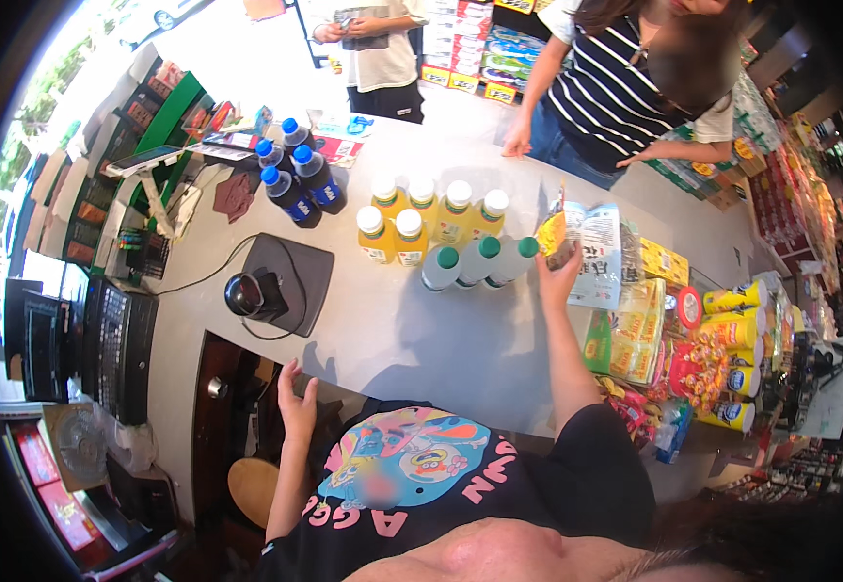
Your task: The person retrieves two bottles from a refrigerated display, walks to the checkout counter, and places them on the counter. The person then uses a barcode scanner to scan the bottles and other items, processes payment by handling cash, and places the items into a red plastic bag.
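My right hand (pixel 561 268) grips a small yellow snack packet (pixel 552 234) at the right of the counter (pixel 377 320). Under and beside that hand lies a pale blue-white food pouch (pixel 592 254) with printing. Just left of the hand stand three clear bottles with green caps (pixel 476 268). Behind these are several bottles of yellow drink with white caps (pixel 453 218). My left hand (pixel 298 396) hovers by the counter's front edge, fingers apart and nothing in it. Several dark cola bottles with blue caps (pixel 296 185) stand at the far left.
A black scanner (pixel 250 295) sits on a dark pad (pixel 312 280) with a looping cable. At left is a keyboard (pixel 117 349). Snack packs (pixel 632 335) and yellow canisters (pixel 737 342) crowd the right. Across the counter are a person in a striped top (pixel 610 94) and another person (pixel 385 58).
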Available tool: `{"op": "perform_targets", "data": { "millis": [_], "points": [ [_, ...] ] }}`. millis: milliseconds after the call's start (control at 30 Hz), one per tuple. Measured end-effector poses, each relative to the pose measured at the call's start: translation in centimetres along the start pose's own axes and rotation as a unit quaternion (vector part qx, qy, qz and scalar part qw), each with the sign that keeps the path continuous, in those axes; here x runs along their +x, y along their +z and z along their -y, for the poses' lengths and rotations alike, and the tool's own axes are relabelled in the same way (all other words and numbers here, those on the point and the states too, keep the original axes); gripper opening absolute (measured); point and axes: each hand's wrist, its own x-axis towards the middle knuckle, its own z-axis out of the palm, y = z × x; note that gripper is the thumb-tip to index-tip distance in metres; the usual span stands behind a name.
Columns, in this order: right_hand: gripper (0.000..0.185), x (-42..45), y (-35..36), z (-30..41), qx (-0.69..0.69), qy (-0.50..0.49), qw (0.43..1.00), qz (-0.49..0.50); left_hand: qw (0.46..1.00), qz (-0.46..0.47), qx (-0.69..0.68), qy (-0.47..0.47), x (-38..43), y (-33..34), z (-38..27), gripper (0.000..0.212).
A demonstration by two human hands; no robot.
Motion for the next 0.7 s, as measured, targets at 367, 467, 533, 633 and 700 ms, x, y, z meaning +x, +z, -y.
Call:
{"op": "perform_targets", "data": {
  "millis": [367, 467, 533, 633, 700],
  "points": [
    [0.038, -0.4, 0.3, 1.8, 0.141, 0.142, 0.979, -0.023, 0.952, 0.27, -0.016, 0.145, 4.0, 8.0, -3.5, 0.037],
    [0.037, -1.9, -1.7, 3.7, 0.176, 0.158, 0.969, -0.071, 0.92, 0.35, -0.043, 0.173, 7.3, 15.1, -3.2, 0.038],
    [0.037, -1.2, -4.1, 5.6, 0.109, 0.203, 0.973, -0.019, 0.915, 0.387, -0.084, 0.077, 9.2, 19.8, -3.6, 0.038],
    [0.04, -0.8, -7.6, 8.5, 0.132, 0.14, 0.979, -0.067, 0.923, 0.366, -0.007, 0.116, 12.1, 23.2, -4.8, 0.037],
    [0.045, -2.1, -10.2, 9.1, 0.16, 0.108, 0.979, -0.062, 0.929, 0.351, -0.008, 0.116, 12.8, 23.3, -4.4, 0.036]
  ]
}}
